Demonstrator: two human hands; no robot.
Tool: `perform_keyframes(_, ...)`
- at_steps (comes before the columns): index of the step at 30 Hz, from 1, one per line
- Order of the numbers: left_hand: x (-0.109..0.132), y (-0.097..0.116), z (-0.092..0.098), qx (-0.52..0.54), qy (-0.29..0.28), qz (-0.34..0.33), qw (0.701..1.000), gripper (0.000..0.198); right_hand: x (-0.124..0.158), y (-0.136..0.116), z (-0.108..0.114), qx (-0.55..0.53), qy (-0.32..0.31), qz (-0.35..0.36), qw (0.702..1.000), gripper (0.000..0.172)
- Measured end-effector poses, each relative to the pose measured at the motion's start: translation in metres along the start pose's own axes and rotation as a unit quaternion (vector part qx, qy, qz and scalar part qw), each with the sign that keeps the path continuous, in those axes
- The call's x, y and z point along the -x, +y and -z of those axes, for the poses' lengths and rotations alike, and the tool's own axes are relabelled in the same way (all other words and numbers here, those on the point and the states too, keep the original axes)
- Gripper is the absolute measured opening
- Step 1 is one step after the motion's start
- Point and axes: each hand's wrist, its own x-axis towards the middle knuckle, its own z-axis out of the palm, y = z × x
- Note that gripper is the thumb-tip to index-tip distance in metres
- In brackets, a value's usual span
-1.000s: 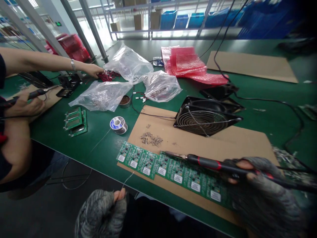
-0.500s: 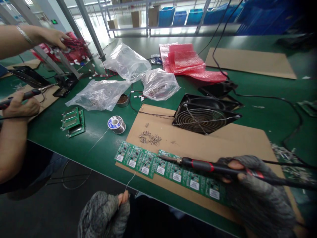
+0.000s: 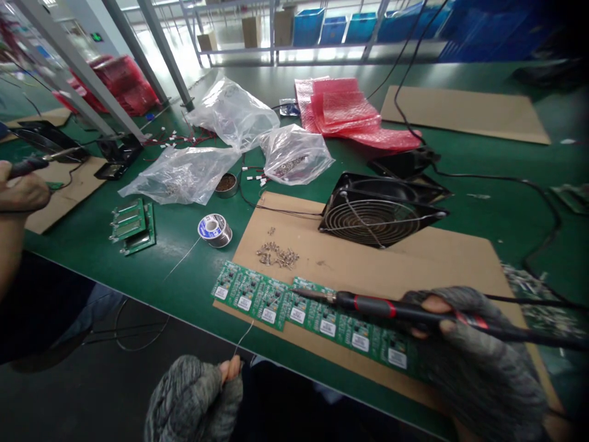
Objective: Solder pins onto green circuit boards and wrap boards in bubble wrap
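My right hand (image 3: 469, 344), in a grey fingerless glove, grips a black-and-red soldering iron (image 3: 375, 305). The iron's tip points left, over or on the green circuit boards (image 3: 327, 328); whether it touches them I cannot tell. These boards lie in a row along the front of a brown cardboard sheet (image 3: 271, 215), each with a white label. My left hand (image 3: 197, 393), gloved alike, is below the table edge and pinches a thin solder wire (image 3: 243, 337) between thumb and finger. The wire's free end rises toward the boards. Small metal parts (image 3: 277, 255) are heaped behind them.
A fan (image 3: 381, 212) stands on the cardboard. Left of it are a solder spool (image 3: 215, 231), a round tin (image 3: 226, 185), stacked boards (image 3: 133, 226) and clear plastic bags (image 3: 184, 175). Red bubble wrap (image 3: 345, 110) lies behind. A co-worker's hand (image 3: 25, 193) holds another iron at the left.
The co-worker's upper arm over the red wires has moved out to the left, and their hand with the iron has shifted left. My own hands have hardly moved.
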Motion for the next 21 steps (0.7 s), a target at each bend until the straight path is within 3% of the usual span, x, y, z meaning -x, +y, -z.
perform_keyframes(3, 0.004, -0.003, 0.001, -0.001, -0.010, -0.013, 1.000, 0.016, 0.000, -0.001, -0.001, 0.004, 0.013, -0.010, 1.000, 0.029)
perform_keyframes(8, -0.008, -0.025, 0.004, 0.014, -0.037, -0.171, 0.985, 0.024, -0.001, 0.000, -0.001, 0.001, 0.012, -0.007, 1.000, 0.030)
perform_keyframes(10, -0.012, -0.029, 0.004, 0.007, -0.030, -0.201, 0.979, 0.024, -0.001, 0.001, 0.000, 0.001, 0.006, -0.004, 1.000, 0.029)
perform_keyframes(14, -0.015, -0.024, 0.002, -0.010, -0.031, -0.207, 0.978, 0.023, -0.001, 0.001, 0.001, 0.006, 0.003, -0.005, 1.000, 0.029)
perform_keyframes(21, -0.022, -0.011, -0.001, 0.027, -0.017, -0.126, 0.992, 0.020, -0.001, -0.001, -0.003, 0.005, 0.008, -0.008, 1.000, 0.030)
